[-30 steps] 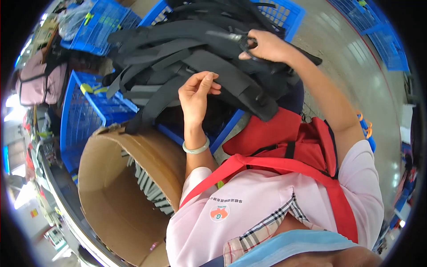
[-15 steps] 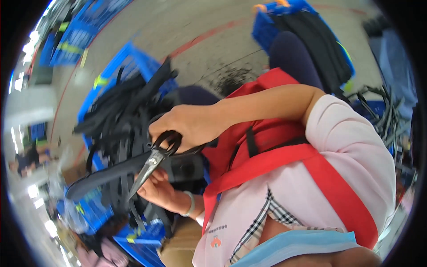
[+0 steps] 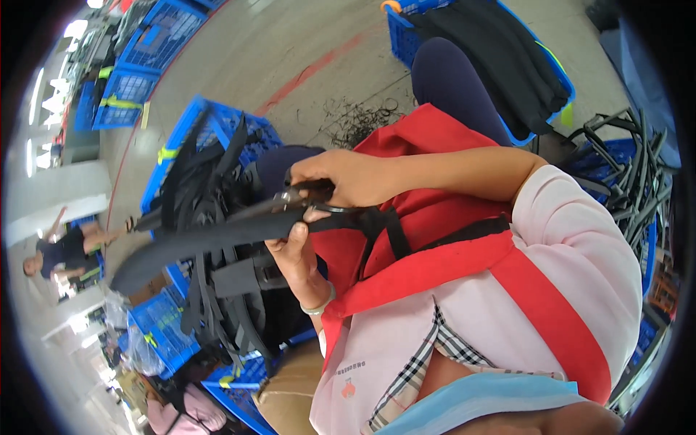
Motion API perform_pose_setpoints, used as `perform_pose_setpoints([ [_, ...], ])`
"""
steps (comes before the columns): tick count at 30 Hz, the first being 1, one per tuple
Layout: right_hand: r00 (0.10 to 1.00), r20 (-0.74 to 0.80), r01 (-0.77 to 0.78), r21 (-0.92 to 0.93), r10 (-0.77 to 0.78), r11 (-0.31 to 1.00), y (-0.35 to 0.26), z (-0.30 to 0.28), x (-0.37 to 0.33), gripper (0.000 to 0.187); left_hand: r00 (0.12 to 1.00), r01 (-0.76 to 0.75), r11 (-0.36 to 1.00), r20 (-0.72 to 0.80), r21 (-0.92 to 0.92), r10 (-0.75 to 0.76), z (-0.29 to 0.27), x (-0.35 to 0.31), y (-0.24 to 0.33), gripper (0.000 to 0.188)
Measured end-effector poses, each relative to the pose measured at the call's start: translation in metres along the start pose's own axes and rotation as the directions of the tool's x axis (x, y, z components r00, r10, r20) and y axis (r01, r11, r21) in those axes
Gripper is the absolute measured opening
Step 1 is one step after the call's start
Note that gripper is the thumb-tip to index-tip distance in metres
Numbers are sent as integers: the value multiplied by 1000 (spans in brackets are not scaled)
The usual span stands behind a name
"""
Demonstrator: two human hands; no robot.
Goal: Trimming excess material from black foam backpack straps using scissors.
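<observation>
A long black padded strap (image 3: 188,250) stretches from the left across to my lap. My left hand (image 3: 293,261), with a pale bracelet at its wrist, pinches the strap near its inner end, thumb on the near side. Just above, my right hand (image 3: 355,177) grips a pair of scissors (image 3: 286,197) by the dark handles. The blades point left along the strap's upper edge; whether they touch it I cannot tell. Thinner black webbing (image 3: 384,225) lies over my red apron (image 3: 428,268). A wide grey band (image 3: 243,279) with a dark buckle hangs below the strap.
A blue crate (image 3: 177,145) heaped with black straps stands at my left knee. Another blue crate (image 3: 569,80) holds black padded pieces at the upper right. Black scraps (image 3: 362,123) litter the floor. A brown carton (image 3: 290,384) is near my left side; people are at the far left.
My right hand has moved up and right with the scissors, whose blades swung from pointing down-left to lying along the strap. My left hand has risen and now pinches the strap.
</observation>
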State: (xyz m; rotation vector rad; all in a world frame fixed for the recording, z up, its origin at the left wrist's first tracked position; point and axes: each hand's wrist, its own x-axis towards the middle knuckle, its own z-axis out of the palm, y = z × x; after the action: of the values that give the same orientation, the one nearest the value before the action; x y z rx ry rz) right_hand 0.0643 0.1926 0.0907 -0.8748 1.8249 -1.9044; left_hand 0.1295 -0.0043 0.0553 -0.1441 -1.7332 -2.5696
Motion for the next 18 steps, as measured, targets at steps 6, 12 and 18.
perform_pose_setpoints([
  [6, 975, -123, -160, 180, 184, 971, 7, -45, -12, 31, 991, 79, 996, -112, 52, -73, 27, -1, 13, 41],
  [12, 972, -1, -227, 245, 235, 943, 29, -44, -14, 23, 979, 90, 975, -161, -204, -124, 23, 15, 3, 40],
  [18, 957, 78, -289, 319, 278, 903, 43, -45, -4, 27, 980, 143, 973, -112, -183, -166, 20, 33, -21, 36],
])
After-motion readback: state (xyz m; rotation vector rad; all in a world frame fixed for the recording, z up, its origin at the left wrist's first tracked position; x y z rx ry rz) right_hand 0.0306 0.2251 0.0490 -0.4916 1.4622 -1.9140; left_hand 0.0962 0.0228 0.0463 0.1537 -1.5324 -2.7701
